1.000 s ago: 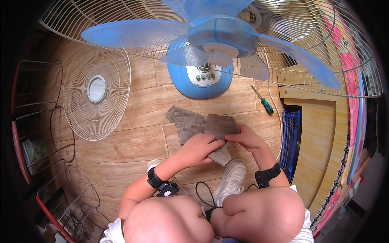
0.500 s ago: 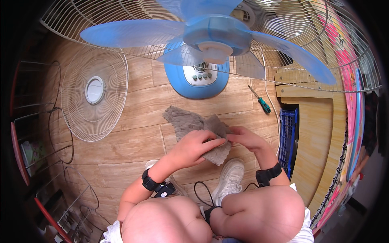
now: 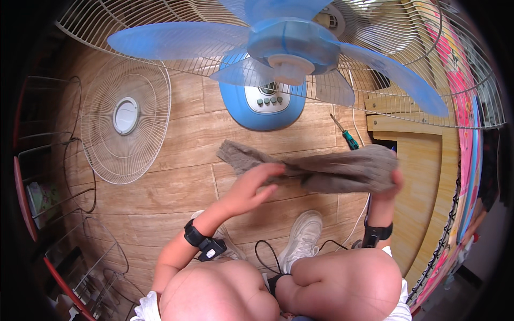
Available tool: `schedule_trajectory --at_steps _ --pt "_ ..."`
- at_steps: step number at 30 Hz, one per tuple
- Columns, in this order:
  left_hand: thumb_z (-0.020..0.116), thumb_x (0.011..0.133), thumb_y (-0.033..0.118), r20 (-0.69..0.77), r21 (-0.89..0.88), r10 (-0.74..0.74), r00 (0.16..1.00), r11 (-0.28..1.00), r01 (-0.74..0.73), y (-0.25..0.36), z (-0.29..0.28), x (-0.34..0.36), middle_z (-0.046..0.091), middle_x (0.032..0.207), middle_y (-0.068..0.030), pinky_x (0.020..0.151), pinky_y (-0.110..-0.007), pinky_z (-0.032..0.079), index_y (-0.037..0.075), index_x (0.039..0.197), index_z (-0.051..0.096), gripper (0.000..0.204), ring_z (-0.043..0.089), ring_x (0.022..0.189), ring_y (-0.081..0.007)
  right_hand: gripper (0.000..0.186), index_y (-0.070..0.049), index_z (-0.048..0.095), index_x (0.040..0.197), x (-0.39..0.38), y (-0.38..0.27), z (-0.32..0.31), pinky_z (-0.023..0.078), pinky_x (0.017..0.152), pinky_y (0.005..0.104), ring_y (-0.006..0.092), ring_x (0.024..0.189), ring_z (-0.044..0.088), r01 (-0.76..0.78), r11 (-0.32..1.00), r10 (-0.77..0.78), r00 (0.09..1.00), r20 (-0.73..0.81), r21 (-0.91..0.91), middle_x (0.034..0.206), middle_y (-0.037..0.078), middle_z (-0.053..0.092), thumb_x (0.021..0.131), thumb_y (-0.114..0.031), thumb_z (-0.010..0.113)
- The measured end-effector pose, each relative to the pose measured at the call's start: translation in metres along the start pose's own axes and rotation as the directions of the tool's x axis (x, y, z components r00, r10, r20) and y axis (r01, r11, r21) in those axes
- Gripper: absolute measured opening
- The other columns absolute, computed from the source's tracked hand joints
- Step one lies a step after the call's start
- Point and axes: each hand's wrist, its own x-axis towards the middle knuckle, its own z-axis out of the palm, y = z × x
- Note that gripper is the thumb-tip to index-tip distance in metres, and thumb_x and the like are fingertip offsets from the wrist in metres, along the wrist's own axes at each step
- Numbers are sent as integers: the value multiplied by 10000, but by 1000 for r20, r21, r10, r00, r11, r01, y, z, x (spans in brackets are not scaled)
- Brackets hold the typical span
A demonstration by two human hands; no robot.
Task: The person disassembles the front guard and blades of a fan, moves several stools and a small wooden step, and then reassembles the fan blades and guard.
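Observation:
A grey-brown cloth stretches from the middle of the floor toward the right, blurred and creased. My right hand grips its right end, most of the fingers covered by the fabric. At the cloth's left part, my left hand has thumb and fingers apart, its fingertips over or against the fabric; whether they touch I cannot tell. Beyond the cloth stands a fan with a blue base, several translucent blue blades and a white hub piece. A wire guard rings behind the blades.
A round white front grille lies on the floor at the left. A screwdriver with a green handle lies right of the base, near a white cord. Wire racks stand left; a wooden panel borders the right.
My right hand has pulled one end of the cloth out to the right, opening the bunched fabric lengthwise. My left hand has shifted slightly left and its fingers have spread.

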Motion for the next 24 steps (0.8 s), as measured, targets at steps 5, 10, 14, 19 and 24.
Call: schedule_trajectory --at_steps 5,10,14,19,24 --pt "527 904 113 -214 -332 -319 923 913 239 -36 -34 21 505 1260 -88 873 -285 442 17 1259 441 378 540 1063 -165 587 37 476 1066 -32 -63 14 482 813 393 280 924 584 396 918 -395 917 59 5 1023 175 572 717 -370 716" --pt "512 928 169 -448 -550 -452 771 820 161 -50 -78 76 472 1298 -112 949 -312 413 -23 1242 412 382 503 1162 -226 460 0 485 946 -24 -71 31 487 745 382 251 832 586 336 920 -380 893 243 202 887 143 585 736 -324 736" --pt "547 916 251 -204 -913 -399 894 406 -27 -59 -108 105 503 1184 -84 943 -376 421 57 1101 504 271 492 1193 -276 379 -29 492 850 -16 -50 39 491 691 373 227 757 587 132 950 -214 936 279 284 779 118 595 750 -287 751" --pt "525 933 282 -212 -850 -382 899 527 23 -67 -109 114 544 1119 -76 888 -354 445 74 1106 516 271 542 1099 -248 357 -73 437 771 -15 -33 50 359 562 261 128 613 461 -102 984 65 970 235 148 649 25 484 717 -180 774" --pt "505 946 294 -294 -733 -422 858 675 81 -60 -102 122 599 1085 -87 803 -309 489 43 1110 530 300 606 983 -223 351 -66 477 821 8 -9 56 393 673 239 130 757 492 -219 973 204 961 189 66 798 38 523 731 -251 761"
